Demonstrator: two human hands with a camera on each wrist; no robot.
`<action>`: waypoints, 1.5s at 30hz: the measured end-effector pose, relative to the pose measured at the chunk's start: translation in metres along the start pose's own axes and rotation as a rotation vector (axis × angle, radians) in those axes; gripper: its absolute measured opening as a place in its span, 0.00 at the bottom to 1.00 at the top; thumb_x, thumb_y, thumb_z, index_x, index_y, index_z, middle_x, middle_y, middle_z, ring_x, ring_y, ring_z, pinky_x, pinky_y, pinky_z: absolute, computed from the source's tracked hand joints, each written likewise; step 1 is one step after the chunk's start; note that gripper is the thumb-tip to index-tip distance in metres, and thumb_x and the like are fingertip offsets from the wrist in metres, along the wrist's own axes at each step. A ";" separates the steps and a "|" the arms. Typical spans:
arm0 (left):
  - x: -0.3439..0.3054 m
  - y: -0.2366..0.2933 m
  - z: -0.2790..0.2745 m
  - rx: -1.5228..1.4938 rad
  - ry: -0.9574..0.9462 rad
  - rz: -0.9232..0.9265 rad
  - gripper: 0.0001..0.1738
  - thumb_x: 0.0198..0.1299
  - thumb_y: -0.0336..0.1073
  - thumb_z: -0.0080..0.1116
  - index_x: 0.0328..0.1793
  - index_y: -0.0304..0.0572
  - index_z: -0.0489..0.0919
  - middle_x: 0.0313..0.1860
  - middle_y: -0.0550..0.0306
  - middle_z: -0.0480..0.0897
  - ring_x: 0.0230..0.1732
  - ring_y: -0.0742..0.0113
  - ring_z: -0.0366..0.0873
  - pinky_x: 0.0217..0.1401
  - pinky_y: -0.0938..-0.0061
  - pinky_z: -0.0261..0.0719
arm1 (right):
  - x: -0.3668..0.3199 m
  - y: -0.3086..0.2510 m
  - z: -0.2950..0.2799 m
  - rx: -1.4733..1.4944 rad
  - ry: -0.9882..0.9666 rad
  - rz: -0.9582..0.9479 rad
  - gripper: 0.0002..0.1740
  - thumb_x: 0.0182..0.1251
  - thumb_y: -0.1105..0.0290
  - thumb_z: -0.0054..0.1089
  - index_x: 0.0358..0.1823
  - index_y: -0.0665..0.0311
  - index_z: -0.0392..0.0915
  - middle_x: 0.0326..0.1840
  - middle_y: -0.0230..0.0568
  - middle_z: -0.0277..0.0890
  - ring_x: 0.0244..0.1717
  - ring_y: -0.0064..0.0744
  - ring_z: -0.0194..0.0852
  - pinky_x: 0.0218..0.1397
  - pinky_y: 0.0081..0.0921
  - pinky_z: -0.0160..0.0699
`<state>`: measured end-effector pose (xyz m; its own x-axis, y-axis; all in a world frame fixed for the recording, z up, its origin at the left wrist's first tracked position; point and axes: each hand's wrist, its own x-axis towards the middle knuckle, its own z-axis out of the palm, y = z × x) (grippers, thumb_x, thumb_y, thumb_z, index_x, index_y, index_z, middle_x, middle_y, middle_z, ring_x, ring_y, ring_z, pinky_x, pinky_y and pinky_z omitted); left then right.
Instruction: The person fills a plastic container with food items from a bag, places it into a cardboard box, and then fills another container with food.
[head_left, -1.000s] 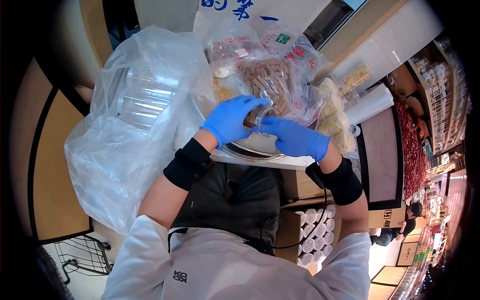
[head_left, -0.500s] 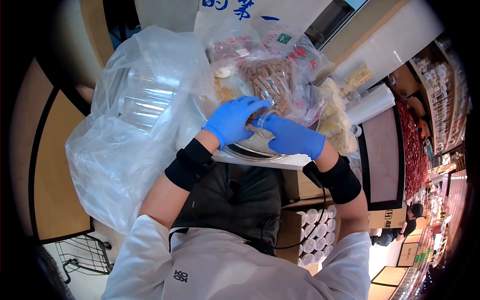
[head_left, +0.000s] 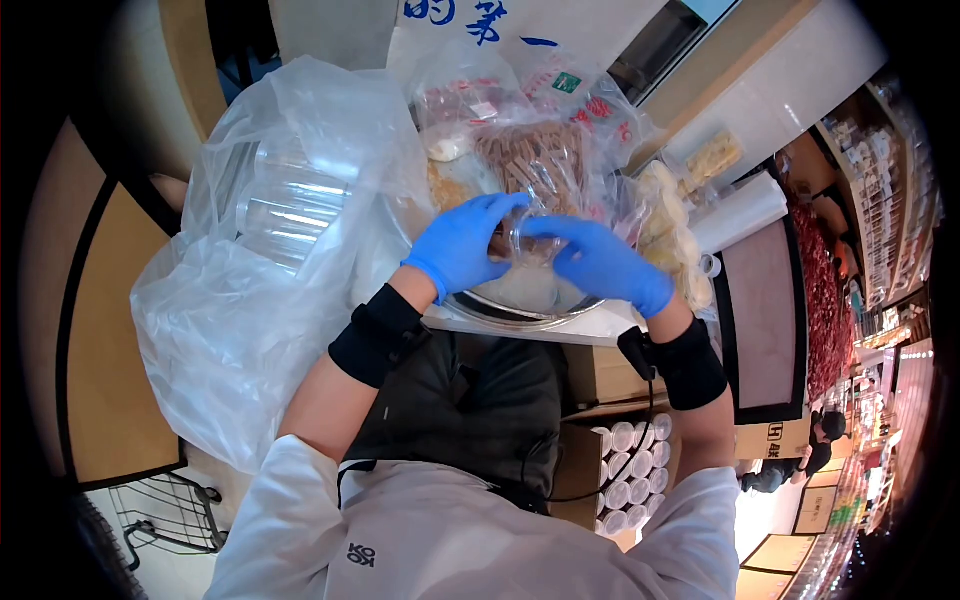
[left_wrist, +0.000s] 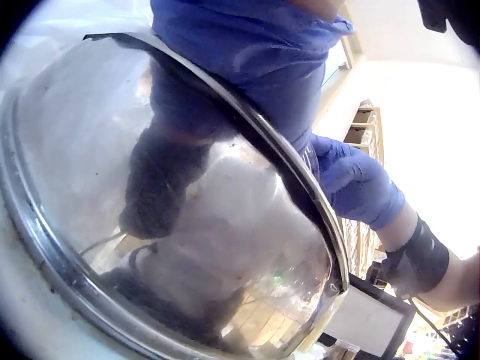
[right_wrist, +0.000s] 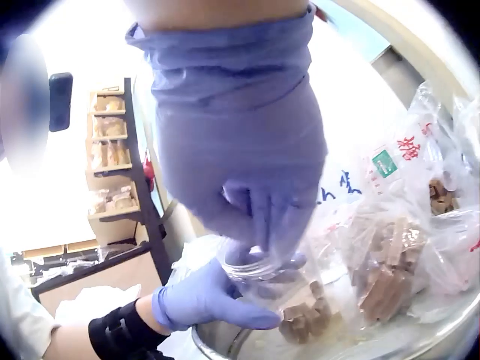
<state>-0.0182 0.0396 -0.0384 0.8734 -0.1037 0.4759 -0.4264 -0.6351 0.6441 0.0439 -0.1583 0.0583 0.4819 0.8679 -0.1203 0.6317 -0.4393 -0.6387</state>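
Note:
Both hands wear blue gloves. My left hand [head_left: 458, 245] cups a clear plastic jar [right_wrist: 251, 268] from the side, thumb and fingers around it, over a steel basin [left_wrist: 247, 127]. In the right wrist view the jar lies tilted, its ringed mouth towards the right hand. My right hand [head_left: 600, 262] is at that mouth, index finger stretched across it, thumb apart below. Brown stick-like pieces [right_wrist: 304, 319] show by the jar's far end. Just behind, a clear bag of brown sticks [head_left: 535, 160] rests in the basin.
A large plastic bag of clear containers [head_left: 295, 205] fills the left side. At the right stand filled yellowish tubs [head_left: 670, 235] and a plastic roll [head_left: 745, 208]. Below the table, a carton holds white-lidded tubs [head_left: 630, 475]. A person [head_left: 815, 445] is far right.
My right hand pushed its fingers into the jar's mouth half a second ago; now it has drawn back a little to the right, fingers straighter. The left hand stays around the jar.

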 end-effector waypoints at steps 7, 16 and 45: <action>0.000 0.010 -0.003 -0.149 0.132 -0.323 0.45 0.50 0.52 0.68 0.72 0.44 0.62 0.65 0.38 0.72 0.63 0.43 0.72 0.63 0.59 0.72 | 0.013 0.104 -0.030 0.399 0.694 0.065 0.18 0.65 0.71 0.55 0.57 0.64 0.74 0.45 0.46 0.82 0.42 0.35 0.82 0.46 0.29 0.78; 0.002 0.006 -0.004 -0.086 -0.007 -0.043 0.40 0.48 0.36 0.68 0.70 0.50 0.66 0.67 0.49 0.70 0.66 0.48 0.70 0.69 0.63 0.69 | 0.047 0.184 -0.017 -0.205 0.405 0.063 0.14 0.67 0.68 0.51 0.49 0.68 0.77 0.39 0.53 0.81 0.41 0.46 0.80 0.48 0.37 0.77; 0.003 0.010 -0.006 -0.147 -0.052 -0.062 0.41 0.40 0.32 0.64 0.67 0.51 0.67 0.62 0.49 0.73 0.61 0.46 0.72 0.63 0.61 0.73 | 0.082 0.253 -0.032 -0.447 0.243 0.365 0.25 0.61 0.54 0.49 0.42 0.72 0.81 0.42 0.65 0.79 0.45 0.63 0.78 0.50 0.47 0.77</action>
<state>-0.0207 0.0377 -0.0272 0.9086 -0.1099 0.4031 -0.3977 -0.5230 0.7539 0.2629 -0.2057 -0.0891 0.8056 0.5893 -0.0609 0.5681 -0.7975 -0.2032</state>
